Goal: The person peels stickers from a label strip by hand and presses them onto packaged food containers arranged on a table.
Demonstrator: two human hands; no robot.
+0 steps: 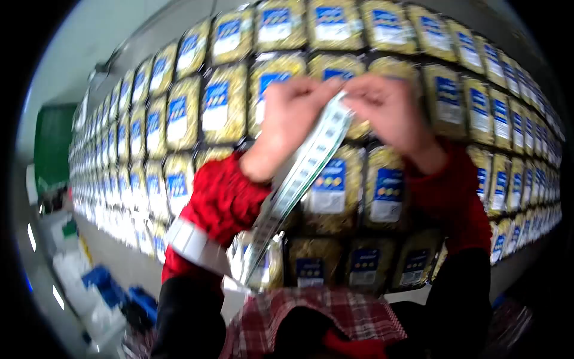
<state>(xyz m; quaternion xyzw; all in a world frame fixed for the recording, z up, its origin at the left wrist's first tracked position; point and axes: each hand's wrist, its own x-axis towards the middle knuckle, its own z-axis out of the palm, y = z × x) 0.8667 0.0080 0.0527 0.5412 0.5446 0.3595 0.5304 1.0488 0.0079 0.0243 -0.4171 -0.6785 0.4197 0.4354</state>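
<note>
A long strip of printed labels (311, 158) runs from between my hands down toward my left forearm, where a whitish length of it lies over the red sleeve. The fingers of my left hand (290, 116) are closed on the strip's upper end. My right hand (391, 110) pinches at the same end, its fingertips close to the left ones. Both hands are a little blurred. Beneath them are rows of clear-topped packs (327, 188) with yellowish contents and blue-and-white labels.
More packs (224, 105) spread in rows to the left, right and far side of the metal table (206, 12). A green container (51, 146) stands at the far left. Blue items (110, 287) lie low at the left, beyond the table's edge.
</note>
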